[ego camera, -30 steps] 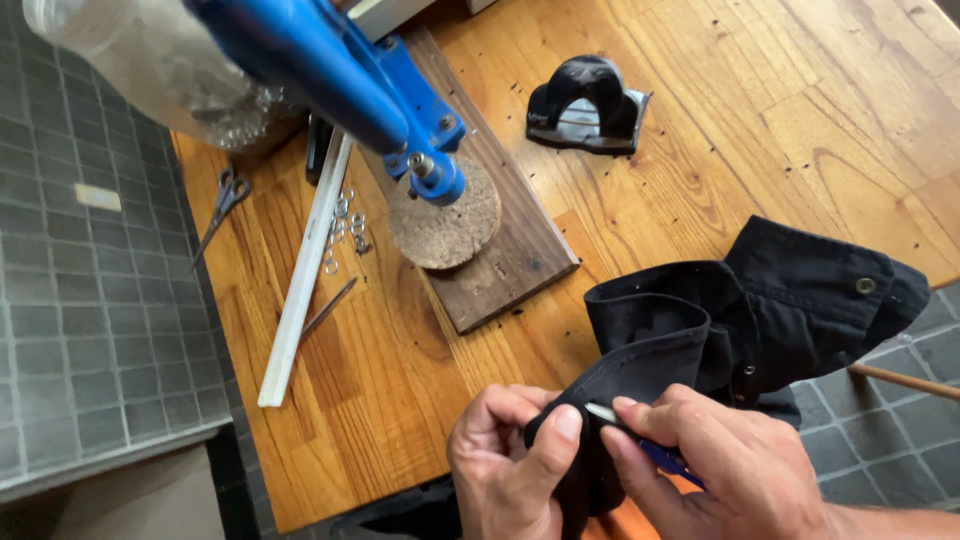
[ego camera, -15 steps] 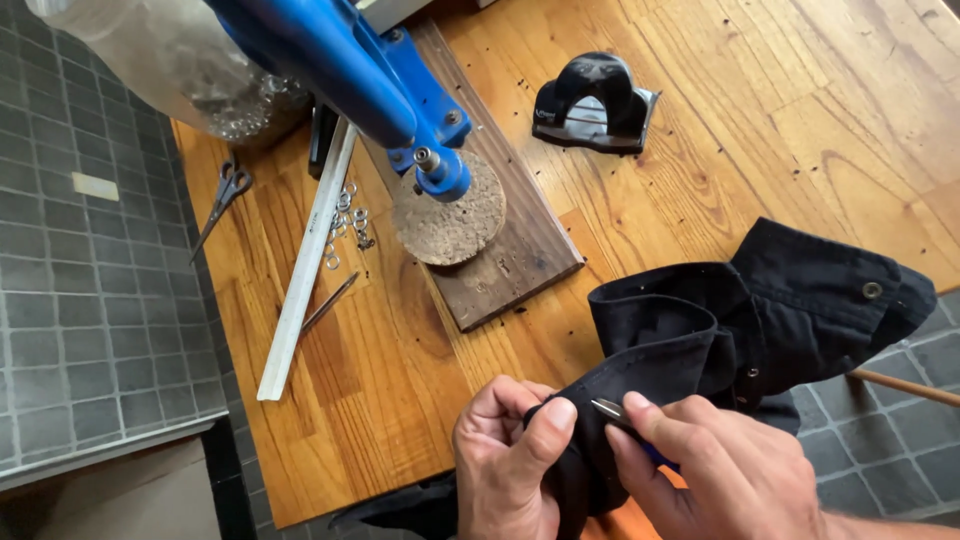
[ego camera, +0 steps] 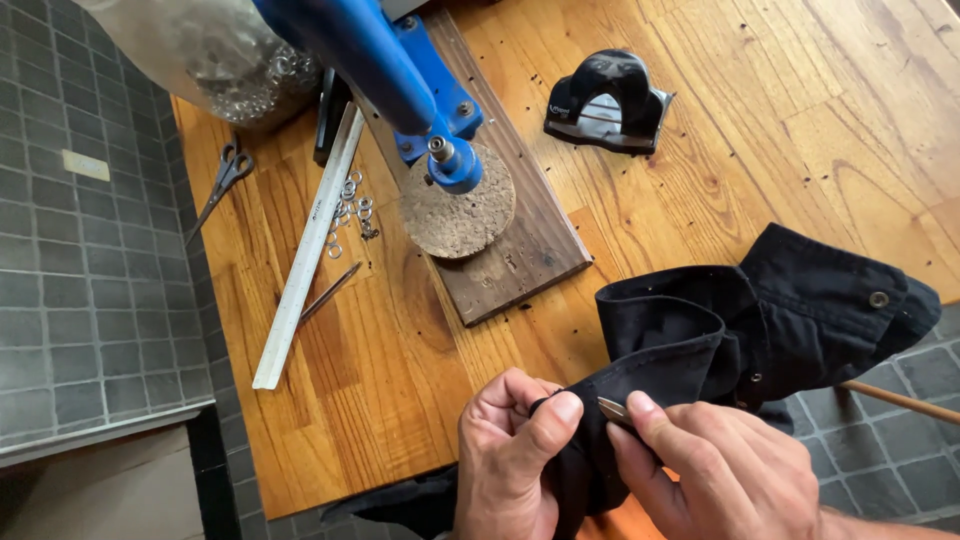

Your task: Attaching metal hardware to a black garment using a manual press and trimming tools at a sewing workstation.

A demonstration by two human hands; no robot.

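Black garment [ego camera: 760,320] lies at lower right of the worktop [ego camera: 700,180]; left hand [ego camera: 510,460] pinches its edge, right hand [ego camera: 720,470] grips a small metal tool [ego camera: 612,410] against it.

Both your hands sit low in view, close together, nearly touching at the thumbs. Your left hand [ego camera: 515,455] is curled, palm turned toward you, thumb laid across the top and pressing down against the bent forefinger, a pinch grip with the other fingers tucked under. Your right hand [ego camera: 715,465] comes in from the lower right, back of hand up, knuckles raised, thumb and forefinger closed together at the tips just right of the left thumb. Right wrist runs off the bottom edge.
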